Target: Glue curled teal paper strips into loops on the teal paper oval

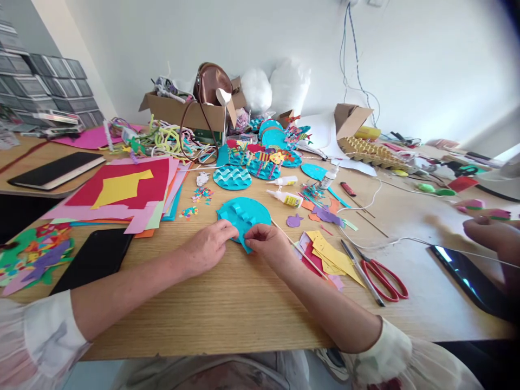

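Note:
A round blue craft disc (260, 208) lies on the wooden table in front of me, with curled blue strips standing on its face. At its lower left edge, the fingers of my left hand (211, 244) are closed in a pinch by a blue strip. My right hand (268, 244) pinches the free end of that blue strip (247, 245), which hangs over the disc's near edge. Just beyond the disc lie two white glue bottles (289, 199). A thin wooden stick (298, 246) slants away from the disc's right side, near my right wrist.
Coloured sheets (122, 184) and a black phone (95, 257) lie left. Red-handled scissors (384, 279), a pen (361, 271) and yellow scraps (331, 252) sit right. Finished blue discs (232, 177) stand behind. At far right, another person's hand (487, 233) is near a phone (467, 276).

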Available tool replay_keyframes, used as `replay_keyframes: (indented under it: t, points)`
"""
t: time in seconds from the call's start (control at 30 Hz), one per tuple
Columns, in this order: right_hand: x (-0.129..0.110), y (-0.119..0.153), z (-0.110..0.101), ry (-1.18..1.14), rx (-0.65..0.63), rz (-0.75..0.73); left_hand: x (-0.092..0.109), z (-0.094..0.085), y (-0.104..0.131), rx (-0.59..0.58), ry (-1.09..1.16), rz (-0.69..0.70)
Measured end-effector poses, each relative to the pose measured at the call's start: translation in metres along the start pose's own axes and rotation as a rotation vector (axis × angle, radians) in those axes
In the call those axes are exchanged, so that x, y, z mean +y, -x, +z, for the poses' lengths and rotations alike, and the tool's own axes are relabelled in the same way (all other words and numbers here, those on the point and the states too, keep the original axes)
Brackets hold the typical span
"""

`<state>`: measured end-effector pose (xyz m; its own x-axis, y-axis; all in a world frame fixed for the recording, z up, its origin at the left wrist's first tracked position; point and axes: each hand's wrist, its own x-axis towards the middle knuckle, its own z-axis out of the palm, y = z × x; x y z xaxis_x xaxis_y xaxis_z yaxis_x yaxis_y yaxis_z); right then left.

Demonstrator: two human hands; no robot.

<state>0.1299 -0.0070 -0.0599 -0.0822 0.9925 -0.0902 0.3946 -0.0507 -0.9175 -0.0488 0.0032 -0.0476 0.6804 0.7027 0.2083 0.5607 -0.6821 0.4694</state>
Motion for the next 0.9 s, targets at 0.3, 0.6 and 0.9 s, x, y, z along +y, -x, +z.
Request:
replay_keyframes:
  t: [0.3,0.6,0.9]
  points:
    - [0.002,-0.001,0.006,0.219,0.035,-0.02,-0.005,0.004,0.005,-0.042,-0.052,0.04]
    - [-0.002,0.002,0.004,0.37,0.026,-0.097,0.0,0.01,0.006,-0.071,-0.124,0.012]
    - [-0.002,0.004,0.006,0.419,0.06,-0.1,0.006,0.013,0.004,-0.139,-0.198,-0.038]
